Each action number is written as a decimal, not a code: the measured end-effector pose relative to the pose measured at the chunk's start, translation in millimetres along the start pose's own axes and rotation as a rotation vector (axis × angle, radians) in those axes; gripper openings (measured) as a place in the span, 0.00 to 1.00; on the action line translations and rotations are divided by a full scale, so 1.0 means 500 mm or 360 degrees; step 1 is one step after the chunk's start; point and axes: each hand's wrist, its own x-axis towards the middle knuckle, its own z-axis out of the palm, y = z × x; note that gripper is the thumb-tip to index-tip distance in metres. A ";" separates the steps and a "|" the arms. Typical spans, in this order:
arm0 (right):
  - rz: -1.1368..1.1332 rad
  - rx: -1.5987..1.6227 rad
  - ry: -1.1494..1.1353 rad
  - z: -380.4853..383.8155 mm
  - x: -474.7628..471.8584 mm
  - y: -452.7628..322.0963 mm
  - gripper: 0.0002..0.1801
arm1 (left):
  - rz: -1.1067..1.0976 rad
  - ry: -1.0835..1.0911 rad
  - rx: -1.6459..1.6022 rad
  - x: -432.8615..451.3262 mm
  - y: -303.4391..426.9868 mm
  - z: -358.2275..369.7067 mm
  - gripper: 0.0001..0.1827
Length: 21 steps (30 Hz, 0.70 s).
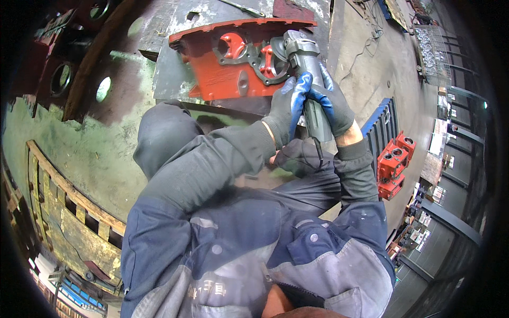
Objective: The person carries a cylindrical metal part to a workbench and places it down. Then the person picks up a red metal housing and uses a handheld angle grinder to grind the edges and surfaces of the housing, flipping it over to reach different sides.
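A grey angle grinder (314, 63) is held between my two hands, its head pointing away from me. My left hand (287, 107), in a grey glove with blue-coated fingers, grips the body's left side. My right hand (336, 105), gloved the same way, wraps it from the right. The disc (279, 49) sits over the right end of a red-painted cast metal housing (222, 81); whether it touches is unclear. The housing has round bores rimmed by a bare metal flange face (254, 65). A power cord (319, 153) hangs from the grinder's rear.
The housing rests on a worn metal plate (171, 75). Several red castings (393, 159) stand right, beside a blue slatted rack (379, 119). A wire basket of parts (431, 55) is farther off. Dark red steelwork (47, 59) stands left; a yellowed pallet (75, 234) lies lower left.
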 end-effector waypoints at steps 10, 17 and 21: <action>-0.0039 0.0235 0.0061 -0.049 -0.047 0.027 0.31 | -0.0224 -0.0447 0.0213 -0.020 0.007 0.014 0.17; -0.0021 0.0402 -0.0039 -0.048 -0.038 0.031 0.30 | -0.0172 -0.0370 0.0114 -0.020 0.004 0.009 0.19; 0.0054 0.0582 0.0022 -0.064 -0.075 0.084 0.27 | -0.0206 -0.0340 0.0395 -0.021 -0.022 -0.003 0.16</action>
